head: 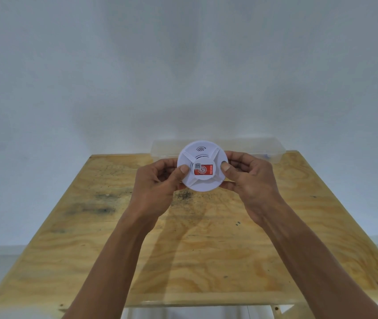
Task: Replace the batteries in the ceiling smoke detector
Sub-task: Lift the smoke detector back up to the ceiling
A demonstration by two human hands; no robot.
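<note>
While held above the counter (114, 249), smoke detector (202, 168), face toward viewer, sits between left hand (160, 183) and right hand (250, 178), both pinching opposite rim edges, equally near.

Left hand (160, 178): mid-frame, fingers curled, thumb pressed forward.
Right hand (250, 173): mid-frame, mirrored grip, thumb forward.
Forearms: bare, rising from bottom edge, converging.

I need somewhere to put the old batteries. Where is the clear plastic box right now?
In the head view, the clear plastic box sits at the plywood table's far edge by the wall, directly behind the round white smoke detector.
</note>
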